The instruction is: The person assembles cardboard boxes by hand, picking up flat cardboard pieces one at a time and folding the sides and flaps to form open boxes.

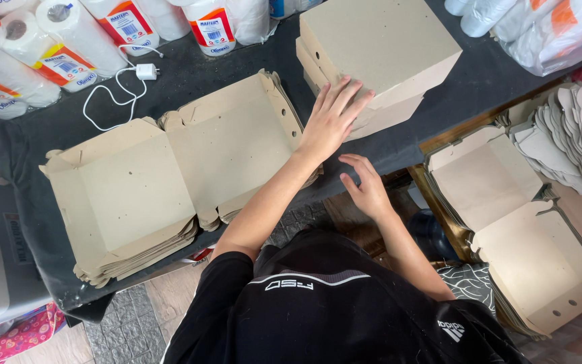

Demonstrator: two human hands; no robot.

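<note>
A dark-covered tabletop (190, 74) is seen carrying a stack of flat, unfolded cardboard box blanks (170, 175) and, toward its far edge, a folded cardboard box (378, 47), plain grey-brown with its lid closed. The left hand (331, 118) is laid open and flat against the box's near-left corner, fingers spread, nothing grasped. The right hand (366, 185) is held nearer the body, below the box, loosely open and empty.

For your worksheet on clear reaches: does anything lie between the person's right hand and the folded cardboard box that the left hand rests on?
Nothing visible does. The left hand lies flat on the folded cardboard box. The right hand hovers just below it, with only bare dark table cover between.
</note>
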